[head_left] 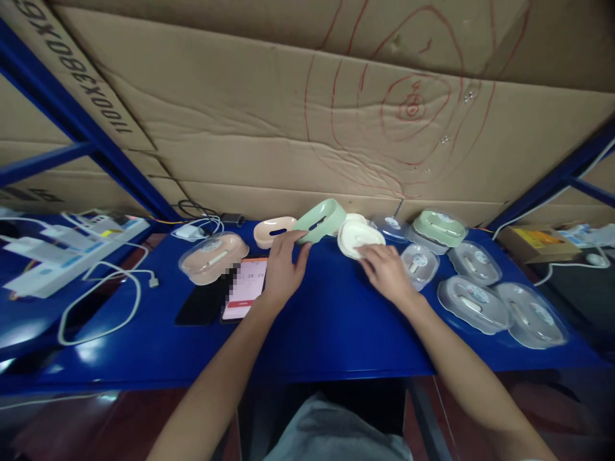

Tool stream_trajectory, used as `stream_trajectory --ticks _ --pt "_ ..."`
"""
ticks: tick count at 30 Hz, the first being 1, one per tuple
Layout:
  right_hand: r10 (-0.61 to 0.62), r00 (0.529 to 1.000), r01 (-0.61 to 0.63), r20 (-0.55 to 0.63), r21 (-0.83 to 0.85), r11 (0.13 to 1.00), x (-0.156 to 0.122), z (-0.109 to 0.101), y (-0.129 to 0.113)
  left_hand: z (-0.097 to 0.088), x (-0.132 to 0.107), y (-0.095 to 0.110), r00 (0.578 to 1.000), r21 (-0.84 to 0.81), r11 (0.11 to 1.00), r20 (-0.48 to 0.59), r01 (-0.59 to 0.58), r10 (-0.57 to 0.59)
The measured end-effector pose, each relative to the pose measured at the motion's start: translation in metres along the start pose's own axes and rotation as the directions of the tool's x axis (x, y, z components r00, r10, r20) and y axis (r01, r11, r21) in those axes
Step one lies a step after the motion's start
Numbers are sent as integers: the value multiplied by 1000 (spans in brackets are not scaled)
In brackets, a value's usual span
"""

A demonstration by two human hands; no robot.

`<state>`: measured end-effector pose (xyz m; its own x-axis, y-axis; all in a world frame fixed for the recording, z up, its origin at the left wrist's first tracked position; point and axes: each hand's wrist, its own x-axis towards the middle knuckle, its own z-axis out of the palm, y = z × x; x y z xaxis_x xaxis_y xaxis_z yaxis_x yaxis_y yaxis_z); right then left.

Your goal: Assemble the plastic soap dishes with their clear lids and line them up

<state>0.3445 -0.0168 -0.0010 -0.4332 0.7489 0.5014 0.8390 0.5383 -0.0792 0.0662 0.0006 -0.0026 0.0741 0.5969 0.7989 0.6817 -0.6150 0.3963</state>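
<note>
Green tray [321, 218]: the left grip [287, 266] pinches its near-left end, best kept light; the right grip [387, 270] holds the cream dish [353, 238] by its near rim, ideally without knocking the tray, tilted at the far middle of the desk [336, 333].

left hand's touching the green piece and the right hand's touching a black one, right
Not quite: the head view shows the right hand touching a cream piece, not a black one. The left hand is indeed touching the green piece.
</note>
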Motion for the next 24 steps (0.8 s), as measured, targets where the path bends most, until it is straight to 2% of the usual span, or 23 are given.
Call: stream_trajectory --ticks 2,4,6,9,11,13,15,17,20,22,24 --pt "-181 980 173 83 87 981 -4 3 -24 -2 2 0 1000 -9 1000 -6 -10 9" --pt "-347 926 323 151 161 932 -8 10 -46 -2 3 1 999 -25 999 19 -26 27" --pt "-440 882 409 169 188 893 -11 16 -61 -2 5 3 998 -44 998 55 -38 41" --pt "-417 907 401 58 177 899 -10 17 -63 -5 7 6 993 -76 996 111 -38 46" --pt "-315 946 325 -81 178 929 -8 10 -54 -11 9 7 984 -103 994 172 -37 55" --pt "-177 961 216 -211 177 960 -5 1 -44 -21 12 7 964 -136 990 256 -40 74" --pt "-84 967 129 -239 182 975 -3 -7 -37 -32 12 6 930 -164 986 361 -15 74" --pt "-78 988 105 -136 201 974 -1 -9 -33 -41 12 4 883 -176 983 467 46 42" --pt "-197 976 163 97 284 945 -1 -2 -32 -45 9 1 768 -198 971 640 136 23" --pt "-264 950 199 164 330 923 -3 6 -34 -43 7 0 688 -217 963 724 162 48" --pt "-295 939 226 180 328 917 -4 12 -35 -41 5 1 643 -221 962 763 160 68"
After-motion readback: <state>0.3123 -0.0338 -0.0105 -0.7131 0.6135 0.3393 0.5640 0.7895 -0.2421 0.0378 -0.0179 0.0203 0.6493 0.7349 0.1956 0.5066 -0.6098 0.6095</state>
